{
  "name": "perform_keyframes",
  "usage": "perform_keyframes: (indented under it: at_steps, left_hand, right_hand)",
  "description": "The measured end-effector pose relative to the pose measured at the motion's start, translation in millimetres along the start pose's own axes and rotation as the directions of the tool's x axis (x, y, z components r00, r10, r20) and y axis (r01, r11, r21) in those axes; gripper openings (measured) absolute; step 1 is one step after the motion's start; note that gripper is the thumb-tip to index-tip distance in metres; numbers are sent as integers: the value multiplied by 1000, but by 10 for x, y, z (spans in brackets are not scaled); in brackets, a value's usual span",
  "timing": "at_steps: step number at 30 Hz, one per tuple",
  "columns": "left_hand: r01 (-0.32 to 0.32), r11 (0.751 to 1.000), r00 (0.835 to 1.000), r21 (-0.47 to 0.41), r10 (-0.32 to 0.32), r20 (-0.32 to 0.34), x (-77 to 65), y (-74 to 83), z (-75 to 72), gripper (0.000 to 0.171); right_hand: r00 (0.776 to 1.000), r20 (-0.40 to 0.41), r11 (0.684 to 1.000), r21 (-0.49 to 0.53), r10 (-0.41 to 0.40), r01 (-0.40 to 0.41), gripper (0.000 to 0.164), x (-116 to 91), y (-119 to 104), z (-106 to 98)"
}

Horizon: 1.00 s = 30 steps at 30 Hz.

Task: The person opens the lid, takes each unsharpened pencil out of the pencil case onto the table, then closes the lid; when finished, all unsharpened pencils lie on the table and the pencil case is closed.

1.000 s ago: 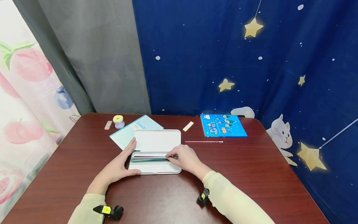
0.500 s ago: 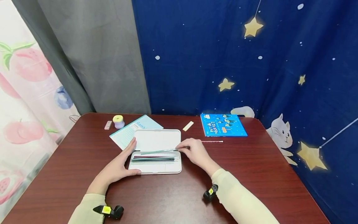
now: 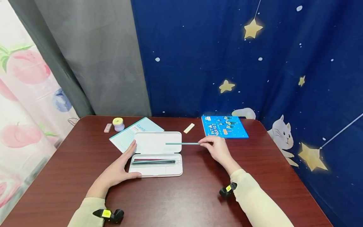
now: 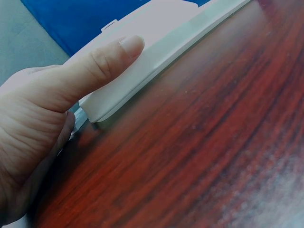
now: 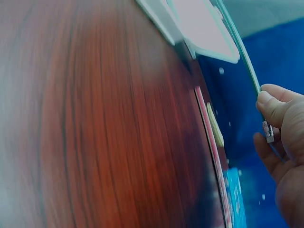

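A white pencil case [image 3: 156, 173] lies with its lid [image 3: 153, 138] raised back; several dark pencils and a reddish one [image 3: 154, 162] rest in its rear compartment. My left hand [image 3: 116, 170] spans the case's left end, thumb straight along the front edge and fingers by the lid. In the left wrist view the thumb [image 4: 104, 66] rests on the case. Between thumb and fingers my right hand [image 3: 216, 149] pinches a green pencil [image 3: 181, 143] near its eraser end. The pencil points left across the lid. Below it in the right wrist view is a red pencil [image 5: 211, 142].
Behind the case lie a pale blue notebook [image 3: 124, 138], a yellow-lidded round container [image 3: 118, 124] and a pink eraser [image 3: 107, 127]. A cream-coloured block [image 3: 189, 128] and a blue book [image 3: 225, 127] are at the back right of the brown table [image 3: 175, 201].
My right hand has taken a green pencil from the case and carried it right and backward. My left hand stays at the case. The head view has shifted slightly.
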<state>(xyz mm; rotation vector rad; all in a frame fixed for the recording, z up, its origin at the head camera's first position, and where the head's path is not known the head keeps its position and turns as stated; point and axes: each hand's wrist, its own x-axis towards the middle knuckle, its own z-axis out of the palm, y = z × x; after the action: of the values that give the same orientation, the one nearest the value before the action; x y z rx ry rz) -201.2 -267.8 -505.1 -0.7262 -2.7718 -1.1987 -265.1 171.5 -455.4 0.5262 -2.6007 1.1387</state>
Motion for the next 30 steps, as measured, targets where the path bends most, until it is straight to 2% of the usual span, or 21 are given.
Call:
perform_keyframes:
  at_steps: [4,13,23,30]
  left_hand:
    - [14,1000,1000,1,-14,7,0,1,-1,123]
    - [-11,1000,1000,11,11,-4,1,-1,5,120]
    - [-11,1000,1000,1,11,-6,-16,-10,3,120]
    - [-17,1000,1000,13,17,-3,6,-22,7,121]
  right_hand:
    - [999,-19,999,-30,28,-29,12,-35,155,-120]
    - [991,-42,990,-48,128,-130,13,-161,471,-337]
    - [990,13,982,-126,141,-139,13,-164,641,-375]
    - [988,11,975,-166,151,-147,13,-139,733,-358]
